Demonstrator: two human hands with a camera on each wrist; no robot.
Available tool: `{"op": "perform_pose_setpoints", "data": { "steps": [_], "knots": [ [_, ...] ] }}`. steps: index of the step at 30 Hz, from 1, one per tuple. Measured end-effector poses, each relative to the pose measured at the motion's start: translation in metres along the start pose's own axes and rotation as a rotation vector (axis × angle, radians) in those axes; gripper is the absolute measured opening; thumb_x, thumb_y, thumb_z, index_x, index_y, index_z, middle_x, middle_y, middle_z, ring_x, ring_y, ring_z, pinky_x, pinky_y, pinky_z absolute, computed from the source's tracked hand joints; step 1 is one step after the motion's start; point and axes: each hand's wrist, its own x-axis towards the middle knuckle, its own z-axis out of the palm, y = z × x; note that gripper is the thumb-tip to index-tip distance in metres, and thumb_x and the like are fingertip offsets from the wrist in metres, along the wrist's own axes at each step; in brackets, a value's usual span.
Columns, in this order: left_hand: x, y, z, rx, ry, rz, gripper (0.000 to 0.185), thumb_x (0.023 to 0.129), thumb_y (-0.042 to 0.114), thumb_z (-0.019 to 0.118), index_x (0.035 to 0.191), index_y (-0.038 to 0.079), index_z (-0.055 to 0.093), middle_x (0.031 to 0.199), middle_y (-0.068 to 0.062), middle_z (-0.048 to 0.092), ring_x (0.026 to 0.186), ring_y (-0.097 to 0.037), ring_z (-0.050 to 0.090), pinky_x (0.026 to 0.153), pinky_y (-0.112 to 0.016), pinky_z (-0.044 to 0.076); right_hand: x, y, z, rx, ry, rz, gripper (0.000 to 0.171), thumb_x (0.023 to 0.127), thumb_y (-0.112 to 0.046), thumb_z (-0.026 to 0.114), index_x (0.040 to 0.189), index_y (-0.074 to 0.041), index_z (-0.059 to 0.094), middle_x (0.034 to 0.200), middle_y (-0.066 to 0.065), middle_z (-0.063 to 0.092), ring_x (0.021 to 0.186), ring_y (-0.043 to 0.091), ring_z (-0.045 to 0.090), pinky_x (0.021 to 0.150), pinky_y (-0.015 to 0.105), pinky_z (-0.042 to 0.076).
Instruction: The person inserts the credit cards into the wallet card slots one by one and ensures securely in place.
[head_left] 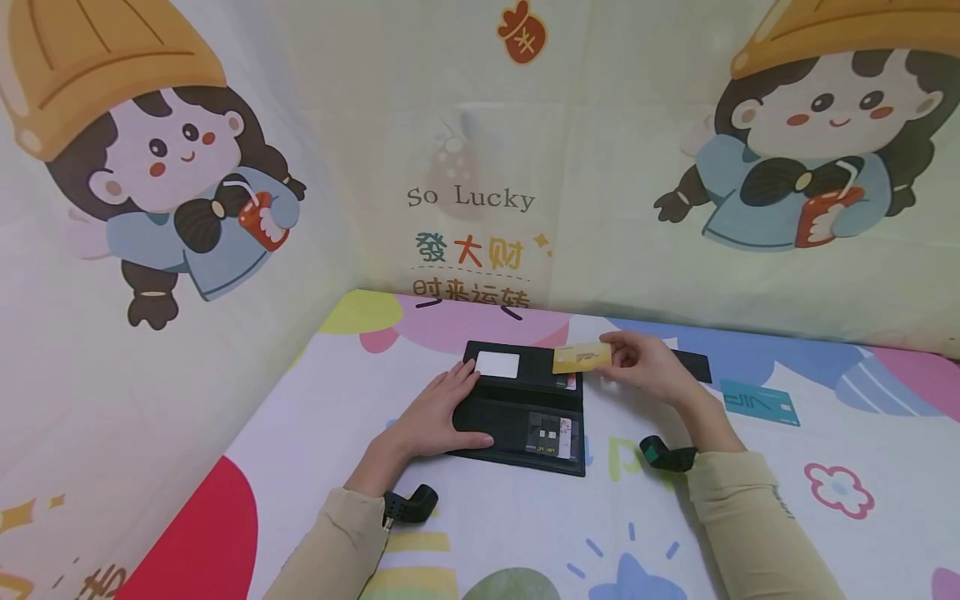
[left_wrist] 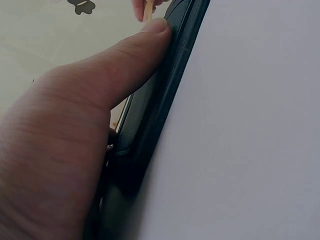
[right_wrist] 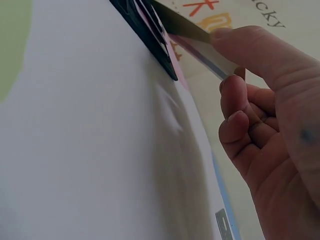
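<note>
At the centre of the head view, the left hand (head_left: 438, 412) lies flat with straight fingers on the left half of an open black wallet (head_left: 525, 408), pressing it to the table; the left wrist view shows its thumb (left_wrist: 125, 65) against the wallet's edge. Just right of centre, the right hand (head_left: 648, 362) pinches a gold card (head_left: 581, 357) between thumb and fingers, holding it over the wallet's upper right corner. A white card (head_left: 497, 364) sits in the wallet's upper part and a patterned card (head_left: 551, 436) in its lower right. Further right on the colourful table cover (head_left: 300, 433) lie a black card (head_left: 693, 365) and a teal card (head_left: 759, 402). Cartoon-printed walls (head_left: 472, 167) rise behind.
</note>
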Motion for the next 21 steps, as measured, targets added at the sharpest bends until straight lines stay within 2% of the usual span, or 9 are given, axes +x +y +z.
{"op": "perform_pose_setpoints", "data": {
  "steps": [11,21],
  "knots": [
    [0.0000,0.0003,-0.0008,0.001,-0.003,0.005,0.106,0.081,0.065,0.071,0.160,0.007,0.028,0.168,-0.003,0.012,0.154,-0.017,0.006,0.123,-0.037,0.006,0.0020,0.0006,0.0047,-0.033,-0.014,-0.007,0.056,0.087,-0.016,0.082,0.131,0.010,0.058,0.091,0.008,0.059,0.083,0.023,0.052,0.065,0.024,0.044],
    [-0.0004,0.0012,-0.0019,-0.009,-0.006,0.004,0.106,0.081,0.064,0.072,0.160,0.007,0.028,0.168,-0.004,0.012,0.154,-0.017,0.006,0.123,-0.037,0.006,0.0018,-0.0017,0.0067,-0.006,-0.023,0.025,0.056,0.086,-0.014,0.082,0.131,0.009,0.058,0.090,0.008,0.057,0.083,0.024,0.051,0.063,0.024,0.042]
  ]
}}
